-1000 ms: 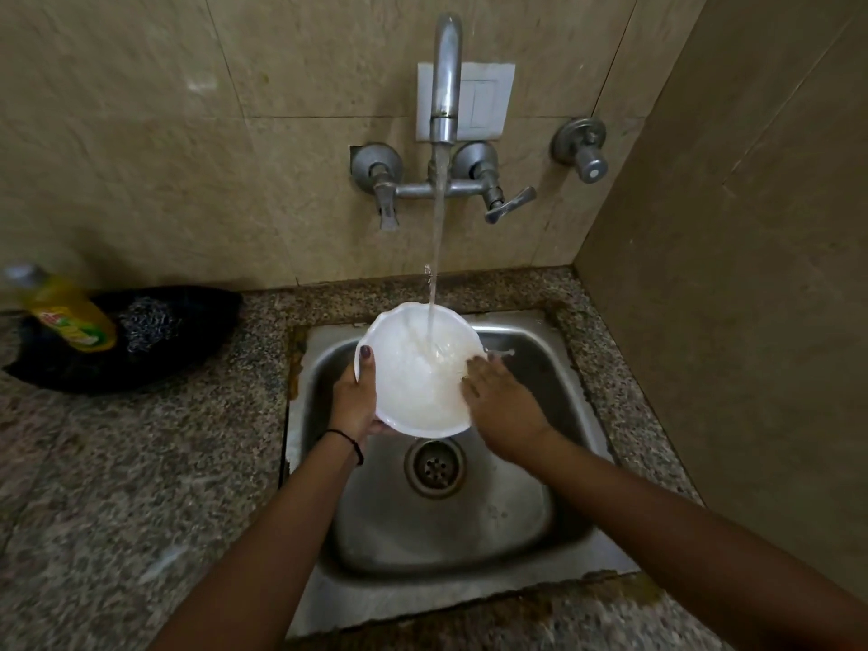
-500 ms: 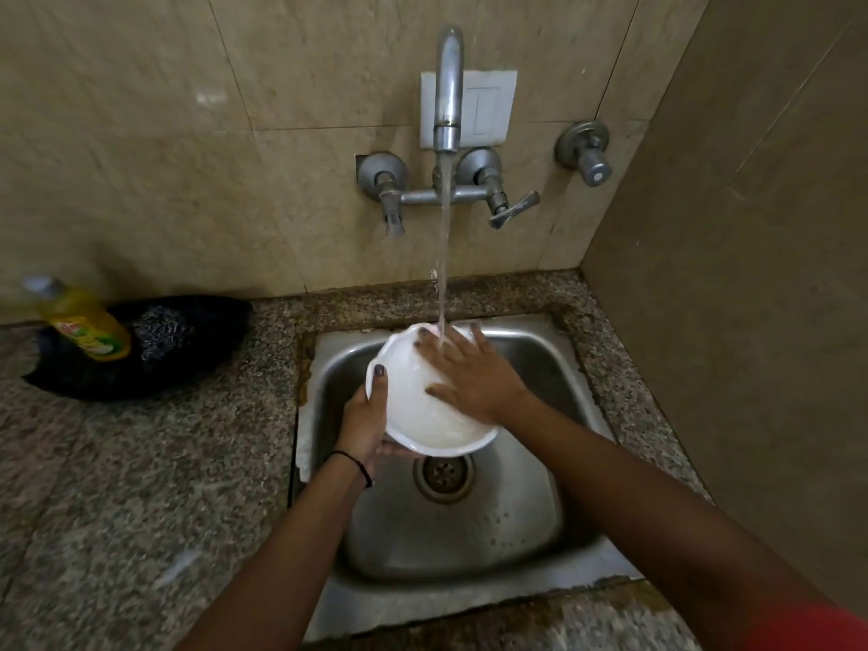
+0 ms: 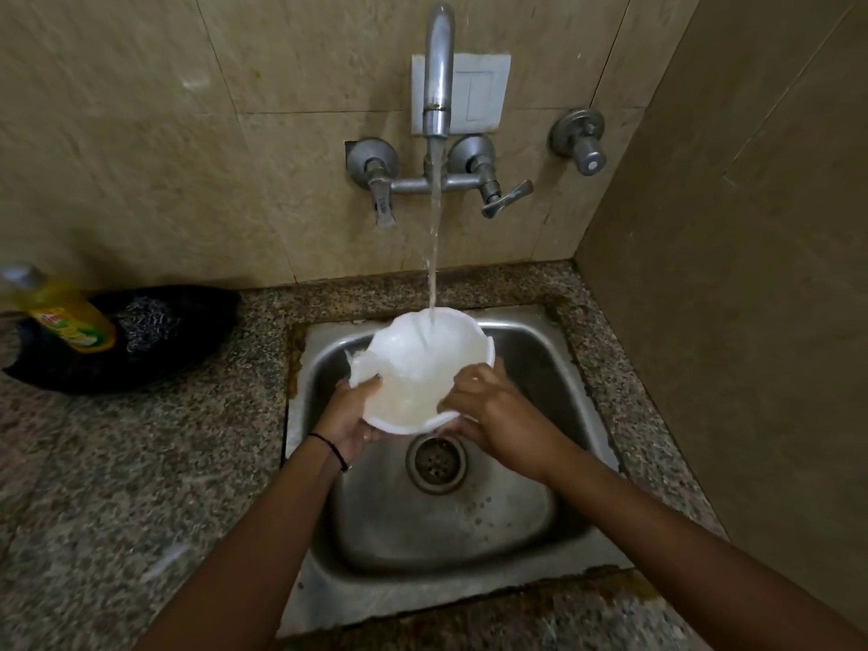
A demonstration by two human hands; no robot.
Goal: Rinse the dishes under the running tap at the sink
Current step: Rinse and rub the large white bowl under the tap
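The right hand point(image 3: 493, 411) has left the inside and now both hands grip the bowl point(image 3: 422, 368), filling under the tap point(image 3: 439, 68)

Label on the yellow bottle point(image 3: 65, 317) at my left: red and green print, too blurred to read | no other text I can read.

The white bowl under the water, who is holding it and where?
Both hands hold the white bowl by its near rim: the left hand at the near-left edge, the right hand at the near-right edge.
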